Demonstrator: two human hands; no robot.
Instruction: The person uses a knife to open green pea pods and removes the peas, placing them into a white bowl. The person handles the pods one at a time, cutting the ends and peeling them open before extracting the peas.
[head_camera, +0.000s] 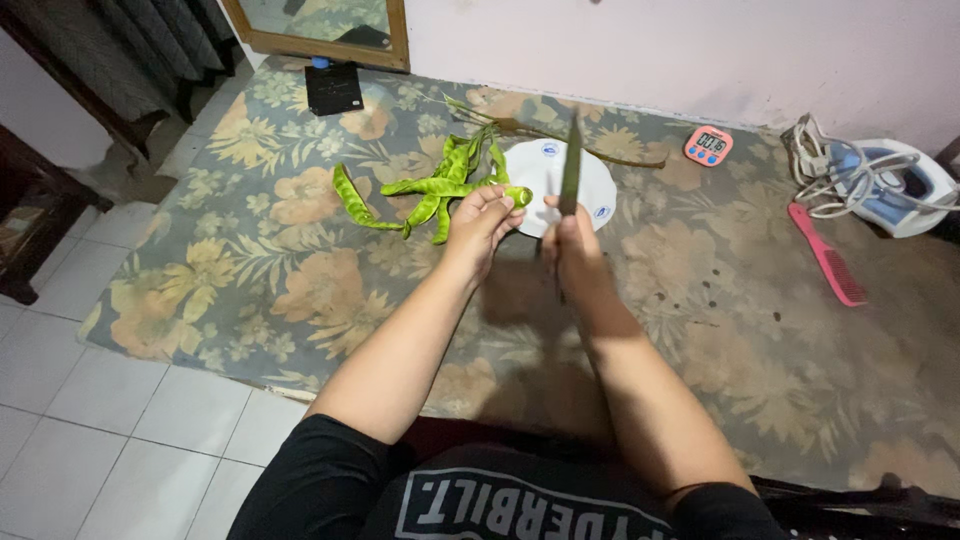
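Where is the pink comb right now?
In the head view, the pink comb lies on the floral mat at the right, just left of the iron and below its coiled cord.

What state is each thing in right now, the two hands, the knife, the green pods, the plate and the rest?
Left hand: gripping one green pod.
Right hand: closed on the knife handle.
Knife: blade pointing up and away, blurred.
Held pod: lifted, end at the fingers.
Other pods: lying loose on the mat.
White plate: flat, nothing visible on it.
Pink comb: lying flat.
Iron: cord bundled beside it.
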